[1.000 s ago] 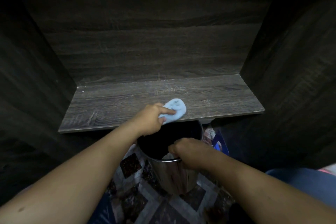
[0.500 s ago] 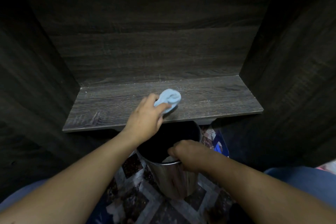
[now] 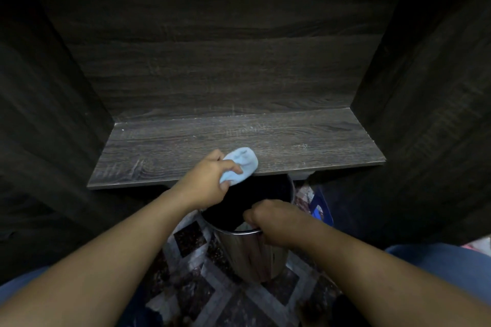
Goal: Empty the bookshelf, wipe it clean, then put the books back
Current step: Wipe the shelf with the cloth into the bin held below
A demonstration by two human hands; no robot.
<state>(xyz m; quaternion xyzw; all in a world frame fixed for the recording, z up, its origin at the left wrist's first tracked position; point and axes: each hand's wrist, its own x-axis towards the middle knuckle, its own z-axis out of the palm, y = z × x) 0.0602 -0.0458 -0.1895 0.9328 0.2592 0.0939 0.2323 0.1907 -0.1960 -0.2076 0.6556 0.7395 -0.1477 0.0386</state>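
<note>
Pinching a bunched blue cloth in the left hand, just ahead of the knuckles at the front edge of the shelf. Gripping the rim of the metal bin with the right hand, just below. Seemingly past emptying, mid-wipe; books out of view, restocking yet to come.

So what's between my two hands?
Only the dark open mouth of the metal bin, between the left hand gripping the cloth and the right hand on its rim; head view.
</note>
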